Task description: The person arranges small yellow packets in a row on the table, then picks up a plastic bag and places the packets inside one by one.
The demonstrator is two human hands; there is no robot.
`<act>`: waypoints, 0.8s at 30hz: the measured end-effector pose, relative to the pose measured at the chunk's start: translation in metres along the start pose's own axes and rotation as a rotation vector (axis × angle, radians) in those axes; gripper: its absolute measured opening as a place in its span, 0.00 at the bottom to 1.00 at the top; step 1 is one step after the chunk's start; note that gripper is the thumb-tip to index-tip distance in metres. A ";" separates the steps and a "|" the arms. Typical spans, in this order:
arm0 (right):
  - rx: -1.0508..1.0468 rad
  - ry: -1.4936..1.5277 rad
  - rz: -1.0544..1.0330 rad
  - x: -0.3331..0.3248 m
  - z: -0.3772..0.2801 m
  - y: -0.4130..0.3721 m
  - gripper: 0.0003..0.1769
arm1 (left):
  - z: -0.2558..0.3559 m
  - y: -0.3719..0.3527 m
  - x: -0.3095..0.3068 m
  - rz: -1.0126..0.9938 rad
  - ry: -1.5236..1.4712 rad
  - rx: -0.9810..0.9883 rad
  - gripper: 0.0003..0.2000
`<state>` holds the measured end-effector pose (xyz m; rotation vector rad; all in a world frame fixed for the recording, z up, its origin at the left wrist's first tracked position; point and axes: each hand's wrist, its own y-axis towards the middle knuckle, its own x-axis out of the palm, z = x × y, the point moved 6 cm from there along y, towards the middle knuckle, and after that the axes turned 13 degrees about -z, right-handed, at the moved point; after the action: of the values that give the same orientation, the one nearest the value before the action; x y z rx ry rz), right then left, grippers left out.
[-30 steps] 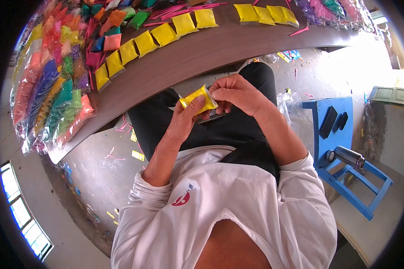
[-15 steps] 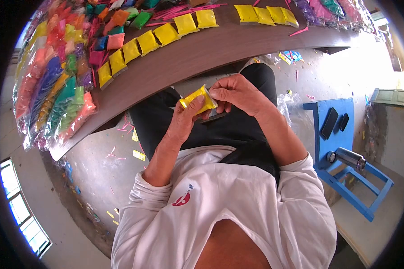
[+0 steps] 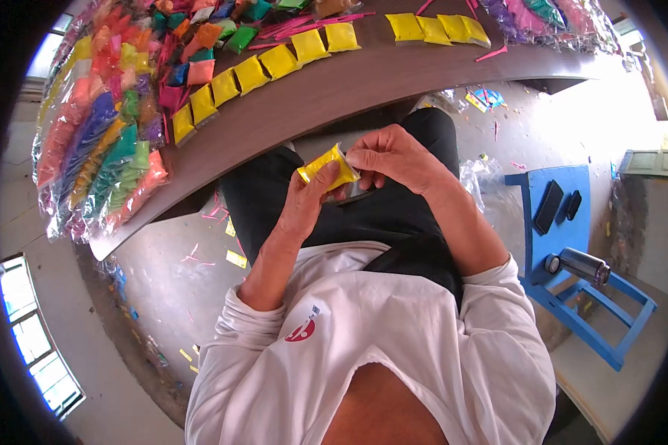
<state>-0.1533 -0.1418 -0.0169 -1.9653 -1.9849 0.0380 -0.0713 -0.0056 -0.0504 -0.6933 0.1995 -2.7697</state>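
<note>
overhead, a brown table (image 3: pixel 334 85) curves above a littered grey floor (image 3: pixel 174 271).

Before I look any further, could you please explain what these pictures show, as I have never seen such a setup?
There is no robot here: a person works with bare hands, and every picture comes from one camera worn on the head, looking forward and down. The left hand holds a small yellow packet; the fingers of the right hand are at its end. On the brown table lie more yellow packets in a curved line with a gap, pink strips and, at the left, clear bags of colourful packets. A metal flask lies by the blue stool.
</note>
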 end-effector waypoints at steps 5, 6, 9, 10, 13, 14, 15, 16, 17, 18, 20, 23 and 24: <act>0.004 -0.047 0.022 0.000 0.000 -0.001 0.14 | 0.003 -0.001 0.003 0.018 0.022 0.003 0.17; 0.002 -0.033 0.017 0.000 0.000 -0.001 0.14 | 0.002 -0.001 0.003 0.018 0.023 0.001 0.16; 0.012 -0.025 0.017 -0.002 0.002 0.001 0.14 | 0.005 0.000 0.004 0.017 0.040 0.004 0.16; 0.019 -0.027 0.020 -0.002 0.002 0.001 0.14 | 0.004 0.000 0.003 0.014 0.038 0.006 0.16; 0.032 -0.049 0.033 -0.002 0.001 0.001 0.14 | 0.002 0.001 0.001 0.007 0.036 0.012 0.16; 0.032 -0.046 0.029 -0.001 0.000 0.002 0.14 | 0.003 0.001 0.001 0.007 0.038 0.013 0.16; 0.032 -0.043 0.024 0.000 -0.001 0.002 0.14 | 0.004 0.000 0.001 0.006 0.041 0.014 0.16; 0.032 -0.041 0.019 0.000 -0.001 0.002 0.14 | 0.004 0.000 0.000 0.008 0.046 0.013 0.16; 0.027 -0.041 0.012 0.001 -0.002 0.003 0.14 | 0.004 0.000 0.000 0.010 0.051 0.012 0.16; 0.022 -0.040 0.006 0.001 -0.002 0.003 0.14 | 0.004 0.000 0.000 0.012 0.056 0.011 0.16; 0.018 -0.047 0.012 0.002 -0.002 0.003 0.14 | 0.003 -0.001 0.000 0.014 0.039 0.025 0.17; 0.017 -0.047 0.031 0.002 -0.001 0.004 0.14 | 0.005 -0.003 0.000 0.015 0.032 0.026 0.18; 0.014 -0.033 0.024 0.002 -0.001 0.004 0.14 | 0.005 -0.003 -0.001 0.015 0.033 0.023 0.18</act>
<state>-0.1492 -0.1396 -0.0167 -1.9916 -1.9762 0.0910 -0.0694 -0.0026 -0.0457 -0.6381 0.1791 -2.7667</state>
